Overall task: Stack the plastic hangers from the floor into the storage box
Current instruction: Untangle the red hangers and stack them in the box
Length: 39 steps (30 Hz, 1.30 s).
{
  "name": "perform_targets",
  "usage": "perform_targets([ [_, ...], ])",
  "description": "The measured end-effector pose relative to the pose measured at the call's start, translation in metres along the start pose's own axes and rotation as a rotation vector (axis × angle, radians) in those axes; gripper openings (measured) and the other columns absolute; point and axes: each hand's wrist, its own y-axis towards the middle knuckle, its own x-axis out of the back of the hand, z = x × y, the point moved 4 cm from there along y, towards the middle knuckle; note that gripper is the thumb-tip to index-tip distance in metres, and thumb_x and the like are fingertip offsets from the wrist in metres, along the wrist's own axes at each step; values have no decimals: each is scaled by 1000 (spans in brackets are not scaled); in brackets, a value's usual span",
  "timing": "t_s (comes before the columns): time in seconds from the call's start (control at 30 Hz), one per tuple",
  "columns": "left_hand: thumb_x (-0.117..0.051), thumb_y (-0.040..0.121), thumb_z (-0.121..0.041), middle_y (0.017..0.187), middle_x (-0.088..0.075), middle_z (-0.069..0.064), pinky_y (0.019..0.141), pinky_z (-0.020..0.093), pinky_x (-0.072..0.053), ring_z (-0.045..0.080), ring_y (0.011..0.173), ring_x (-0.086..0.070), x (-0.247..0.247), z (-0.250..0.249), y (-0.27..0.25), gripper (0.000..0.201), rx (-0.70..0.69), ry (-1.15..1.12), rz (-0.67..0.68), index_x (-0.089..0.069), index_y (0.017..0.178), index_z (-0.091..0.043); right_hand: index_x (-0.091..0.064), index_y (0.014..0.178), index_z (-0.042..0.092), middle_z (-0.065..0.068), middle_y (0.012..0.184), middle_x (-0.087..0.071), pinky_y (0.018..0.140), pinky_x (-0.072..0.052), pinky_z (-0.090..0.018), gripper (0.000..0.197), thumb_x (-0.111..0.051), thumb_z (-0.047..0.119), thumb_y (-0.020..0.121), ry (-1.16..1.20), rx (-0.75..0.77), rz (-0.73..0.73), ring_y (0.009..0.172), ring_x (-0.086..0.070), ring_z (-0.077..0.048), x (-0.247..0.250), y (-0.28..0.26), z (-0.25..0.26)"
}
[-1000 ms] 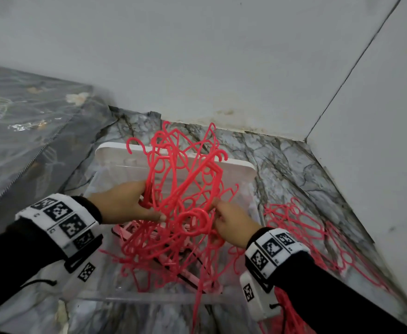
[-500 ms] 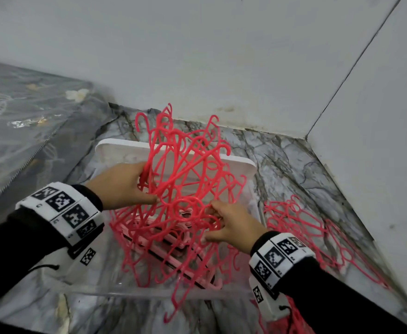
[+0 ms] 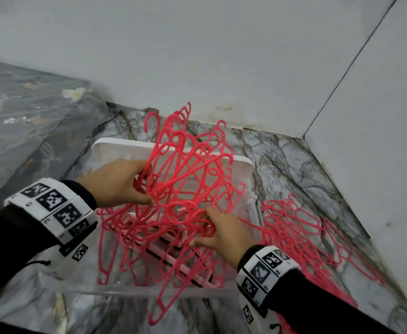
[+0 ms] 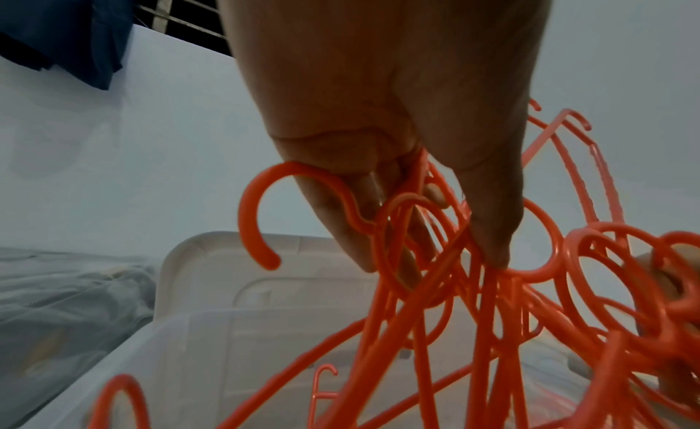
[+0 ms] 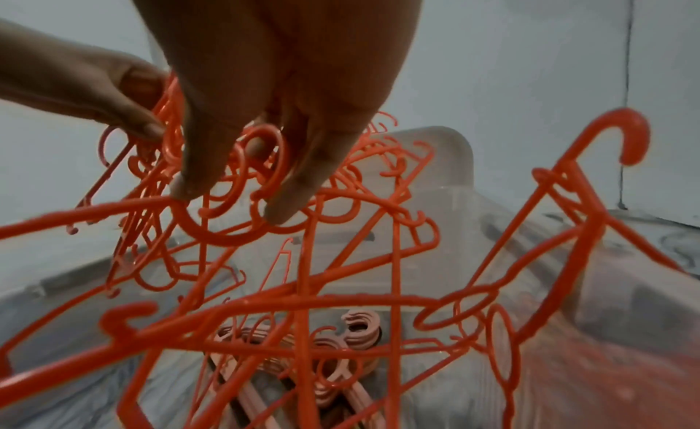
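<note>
Gripping a tangle of red hangers over the clear box, my left hand and right hand both pinch hooks; more hangers lie on the floor, right.

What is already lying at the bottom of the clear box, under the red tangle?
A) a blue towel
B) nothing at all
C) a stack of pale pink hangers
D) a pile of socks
C: through the tangle of red hangers held by the left hand and right hand, a stack of pale pink hangers shows on the bottom of the box.
</note>
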Motion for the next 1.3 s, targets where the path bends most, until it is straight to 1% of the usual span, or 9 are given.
perform_targets([
  [0.13, -85, 68, -26, 87, -64, -6, 70, 30, -53, 3, 69, -63, 1, 1, -3, 38, -21, -32, 3, -56, 91, -23, -53, 120, 14, -3, 115, -50, 82, -34, -21, 59, -76, 43, 74, -52, 37, 122, 105, -48, -16, 2, 2, -2],
  [0.33, -83, 70, -26, 86, -63, -16, 71, 22, -50, 0, 77, -62, 2, -18, -6, 43, -136, -75, -42, -51, 97, -35, -48, 116, 20, 8, 105, -48, 78, -40, -22, 63, -77, 51, 70, 22, -27, 301, 93, -50, -10, 12, 1, -5],
  [0.47, -86, 61, -40, 80, -61, -12, 67, 19, -48, 4, 76, -58, 14, -25, -8, 47, -190, -80, -106, -52, 94, -36, -55, 89, 29, 15, 89, -51, 69, -39, -9, 22, -72, 38, 80, 127, 30, 118, 76, -51, 8, 24, 4, 5],
  [0.63, -77, 45, -75, 76, -65, -18, 65, 32, -51, 6, 71, -63, 33, -24, -16, 60, -214, -51, -95, -54, 87, -39, -61, 115, 12, -1, 122, -39, 80, -30, -3, 34, -66, 21, 83, -8, 129, 167, 96, -41, -5, 25, 6, 11],
  [0.83, -83, 53, -60, 68, -66, -21, 58, 16, -46, 0, 63, -61, 13, -15, -20, 41, -133, 45, 131, -59, 76, -35, -57, 111, 7, -7, 104, -60, 67, -27, -14, 29, -59, 5, 82, -108, 120, 191, 99, -56, -24, 27, 10, 2],
  [0.93, -82, 67, -46, 71, -69, -13, 63, 19, -49, 2, 66, -63, -7, -14, -22, 26, -102, 25, 318, -70, 81, -28, -54, 115, 12, -5, 112, -65, 79, -39, -22, 33, -55, 2, 83, -156, 68, 193, 106, -59, -22, 27, 16, -12],
  [1.03, -73, 78, -43, 86, -70, -9, 73, 19, -48, 4, 79, -62, -25, -12, -22, 24, -91, 64, 353, -72, 93, -25, -53, 114, 16, -2, 112, -66, 88, -46, -28, 36, -49, -2, 83, -179, 26, 176, 107, -60, -20, 29, 20, -24],
  [1.13, -64, 87, -42, 93, -70, -5, 81, 25, -48, 9, 86, -62, -47, -8, -20, 26, -37, 118, 425, -72, 100, -21, -54, 113, 15, -4, 112, -65, 88, -46, -33, 35, -47, -2, 83, -203, -9, 182, 106, -59, -24, 25, 23, -33],
  [1.3, -62, 89, -44, 87, -73, -8, 73, 14, -48, 2, 78, -66, -74, 4, -21, 26, 117, 44, 489, -73, 94, -21, -48, 125, 14, -9, 125, -49, 99, -38, -32, 40, -63, 17, 87, -133, -93, 172, 116, -50, -25, 17, 23, -38],
])
